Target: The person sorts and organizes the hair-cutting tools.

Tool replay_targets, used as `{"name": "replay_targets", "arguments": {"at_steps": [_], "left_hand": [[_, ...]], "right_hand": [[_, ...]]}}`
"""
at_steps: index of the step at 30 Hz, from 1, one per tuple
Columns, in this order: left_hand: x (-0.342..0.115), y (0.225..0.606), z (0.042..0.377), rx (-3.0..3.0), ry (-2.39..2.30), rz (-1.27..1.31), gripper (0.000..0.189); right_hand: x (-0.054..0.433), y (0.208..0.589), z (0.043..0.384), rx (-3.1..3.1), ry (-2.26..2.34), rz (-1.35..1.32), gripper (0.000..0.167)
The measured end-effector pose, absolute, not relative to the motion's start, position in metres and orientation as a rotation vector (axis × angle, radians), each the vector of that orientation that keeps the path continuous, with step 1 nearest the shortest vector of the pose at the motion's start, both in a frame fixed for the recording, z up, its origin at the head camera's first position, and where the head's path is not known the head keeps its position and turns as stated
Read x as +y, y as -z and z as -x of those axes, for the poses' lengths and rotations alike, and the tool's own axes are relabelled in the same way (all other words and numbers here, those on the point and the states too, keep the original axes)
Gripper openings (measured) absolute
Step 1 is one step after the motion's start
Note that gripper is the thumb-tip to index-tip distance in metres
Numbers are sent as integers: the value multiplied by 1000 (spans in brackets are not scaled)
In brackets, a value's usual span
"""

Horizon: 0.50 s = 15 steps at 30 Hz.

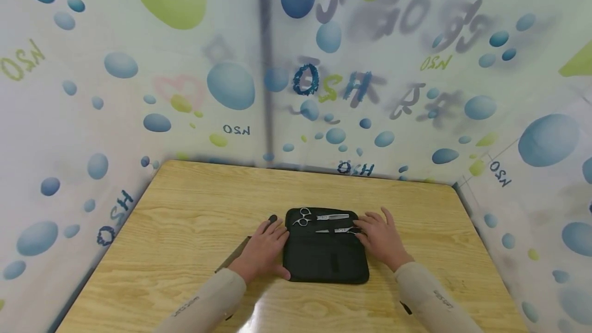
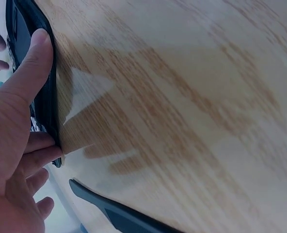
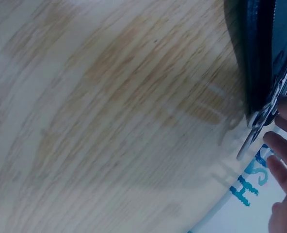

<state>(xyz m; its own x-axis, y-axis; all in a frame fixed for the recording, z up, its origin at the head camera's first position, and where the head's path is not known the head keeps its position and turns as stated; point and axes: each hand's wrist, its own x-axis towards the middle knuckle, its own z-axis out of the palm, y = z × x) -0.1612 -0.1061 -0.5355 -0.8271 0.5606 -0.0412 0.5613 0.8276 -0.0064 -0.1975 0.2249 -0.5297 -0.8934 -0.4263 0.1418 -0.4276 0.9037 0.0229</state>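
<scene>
A black zip case (image 1: pixel 326 258) lies unfolded on the table. Silver thinning scissors (image 1: pixel 334 217) lie across its far half, and hairdressing scissors (image 1: pixel 339 230) lie just below them. My left hand (image 1: pixel 264 251) rests along the case's left edge, the thumb on the near corner and the fingers spread toward the far one. At the right edge, my right hand (image 1: pixel 381 235) pinches the handle of the hairdressing scissors between thumb and fingers. The right wrist view shows the metal handle (image 3: pixel 264 119) at my fingers, partly cut off by the frame.
A slim dark item with a narrow handle (image 2: pixel 92 196) lies left of my left hand, partly covered by it; its kind is unclear. The wood-grain table (image 1: pixel 208 194) meets walls hung with bubble-patterned sheeting (image 1: pixel 231 86) at the back and sides.
</scene>
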Motion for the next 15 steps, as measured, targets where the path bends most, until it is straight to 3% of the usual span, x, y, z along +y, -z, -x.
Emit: {"name": "replay_targets", "arguments": {"at_steps": [15], "left_hand": [[-105, 532, 159, 2967, 38, -912, 103]], "right_hand": [[206, 536, 206, -2865, 1, -684, 16]]}}
